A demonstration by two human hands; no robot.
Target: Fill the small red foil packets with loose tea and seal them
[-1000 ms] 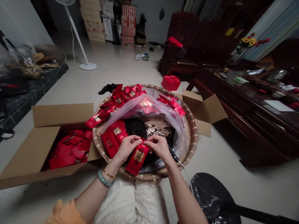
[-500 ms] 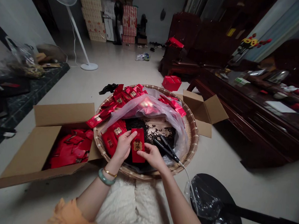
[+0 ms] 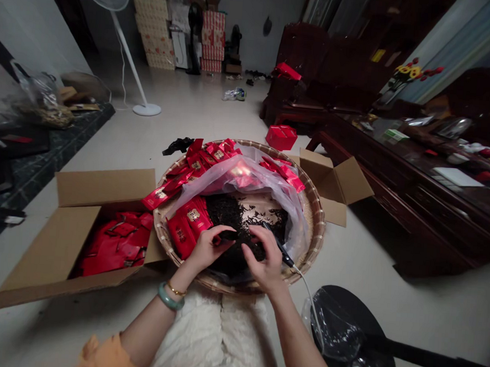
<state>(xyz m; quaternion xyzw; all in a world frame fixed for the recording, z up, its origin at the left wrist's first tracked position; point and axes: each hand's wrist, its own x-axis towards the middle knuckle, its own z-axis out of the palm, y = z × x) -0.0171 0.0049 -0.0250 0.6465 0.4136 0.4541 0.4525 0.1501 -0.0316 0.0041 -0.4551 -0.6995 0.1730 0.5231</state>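
My left hand [image 3: 205, 248] hangs over a round bamboo tray [image 3: 315, 226], pinching a dark clump of tea leaves [image 3: 227, 235]. My right hand [image 3: 265, 258] is bunched down at the heap of dark loose tea [image 3: 230, 216]. Right beside its thumb lies a black heat-sealing crimper [image 3: 277, 243] with a white cord [image 3: 306, 301]. Red tea packets with gold labels [image 3: 186, 222] are stacked next to my left hand. More red packets lie under a clear plastic bag [image 3: 245, 175] at the tray's far side.
At left, an open cardboard box [image 3: 103, 191] holds red packets. Another box's flaps [image 3: 336, 181] stick out behind the tray. A red gift box [image 3: 281, 137] stands on the floor beyond. A dark wooden cabinet [image 3: 410, 199] runs along the right, and a round black stand base [image 3: 352, 337] sits at lower right.
The red packet held between my hands is gone from them. Both hands have dropped to the tea, and my left hand now pinches a dark clump.
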